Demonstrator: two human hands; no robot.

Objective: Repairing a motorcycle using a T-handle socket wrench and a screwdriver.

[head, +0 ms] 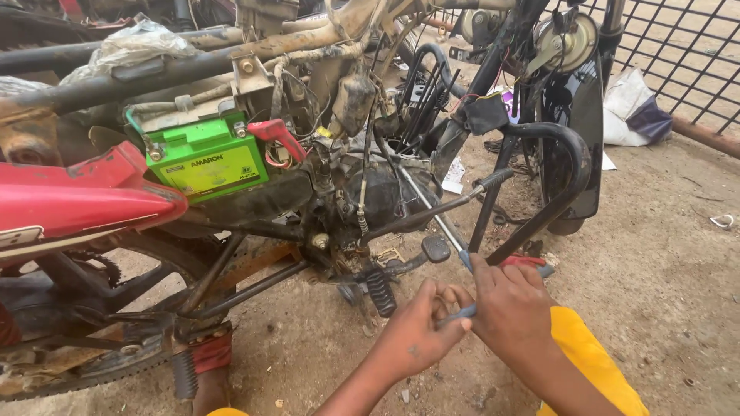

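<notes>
Down low beside a stripped motorcycle, a long screwdriver [451, 239] with a blue handle and a bright metal shaft runs from the two hands up and away toward the dark engine block [385, 196]. Its handle end is hidden in the grip; its far tip is lost among the cables and cannot be made out. The right hand [510, 308] is clenched over the upper part of the handle, knuckles toward the camera, with a yellow sleeve [593, 362] behind the wrist. The left hand [416, 331] sits just beside it, touching it, fingers curled around the lower blue end of the handle. A red-handled tool [524, 262] lies on the ground just past the right hand's knuckles.

Directly beyond the left hand's fingers stand a black foot peg [435, 248] and a coiled black spring [380, 293]. Farther off, above both hands, a curved black crash guard [566, 173] loops around the front of the frame. Well to the left of the left hand, a green battery [208, 158] sits in the open frame, with a red terminal cap [277, 135] at its near corner. Beyond that, at the far left, a red body panel [77, 196] juts out over the rear wheel [85, 362]. Bare dirt ground [655, 270] stretches to the right of the right hand, up to a metal grid fence [678, 54].
</notes>
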